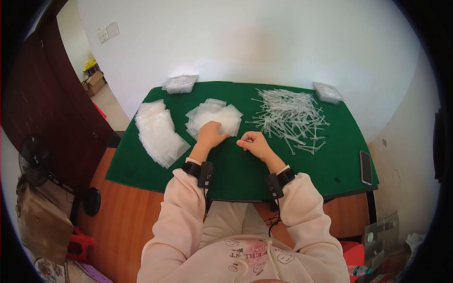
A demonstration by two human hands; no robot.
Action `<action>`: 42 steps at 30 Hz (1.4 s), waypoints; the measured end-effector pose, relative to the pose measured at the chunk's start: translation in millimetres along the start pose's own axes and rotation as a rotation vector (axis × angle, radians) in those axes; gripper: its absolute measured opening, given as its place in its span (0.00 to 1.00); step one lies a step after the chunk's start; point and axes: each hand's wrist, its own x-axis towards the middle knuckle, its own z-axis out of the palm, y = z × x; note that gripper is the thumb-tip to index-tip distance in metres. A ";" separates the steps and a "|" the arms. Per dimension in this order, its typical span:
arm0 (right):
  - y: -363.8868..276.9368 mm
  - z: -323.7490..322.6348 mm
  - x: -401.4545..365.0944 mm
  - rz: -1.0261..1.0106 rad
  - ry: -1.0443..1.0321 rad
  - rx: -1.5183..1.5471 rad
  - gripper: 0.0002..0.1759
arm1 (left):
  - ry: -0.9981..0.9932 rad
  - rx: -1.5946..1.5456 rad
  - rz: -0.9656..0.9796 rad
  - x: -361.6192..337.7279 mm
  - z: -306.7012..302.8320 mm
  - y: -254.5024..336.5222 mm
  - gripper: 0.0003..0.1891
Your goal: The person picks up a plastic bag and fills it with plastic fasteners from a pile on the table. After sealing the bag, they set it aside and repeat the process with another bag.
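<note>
My left hand (211,135) lies on a loose pile of clear plastic bags (221,113) at the middle of the table. Its thumb is spread away from the fingers, and the fingertips touch the bags. Just right of it, my right hand (255,144) is closed above the green cloth. Its fingers are curled in, and a small pale bit shows between them, too small to name. Beyond my right hand spreads a heap of thin clear plastic sticks (288,113) with looped ends. Left of my left hand, more clear bags (160,132) lie overlapped in a long stack.
The table has a green cloth (226,174). At its back corners sit two filled clear packs, a left pack (180,84) and a right pack (328,92). A phone (365,167) lies near the right edge. A fan (35,158) stands by the dark door (52,94).
</note>
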 end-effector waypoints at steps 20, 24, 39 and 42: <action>7.7 0.0 3.7 -0.132 0.201 -0.043 0.06 | -0.001 -0.257 -0.022 3.3 0.8 -1.3 0.10; -1.3 4.7 0.4 -0.154 0.127 -0.240 0.07 | 0.035 -0.263 0.002 4.9 3.9 -6.7 0.10; 0.4 4.9 -0.7 -0.173 0.154 -0.272 0.08 | 0.019 -0.247 0.080 5.1 6.6 -11.8 0.12; -0.2 5.4 -1.3 -0.162 0.144 -0.294 0.08 | -0.027 -0.172 0.108 3.5 3.5 -7.3 0.12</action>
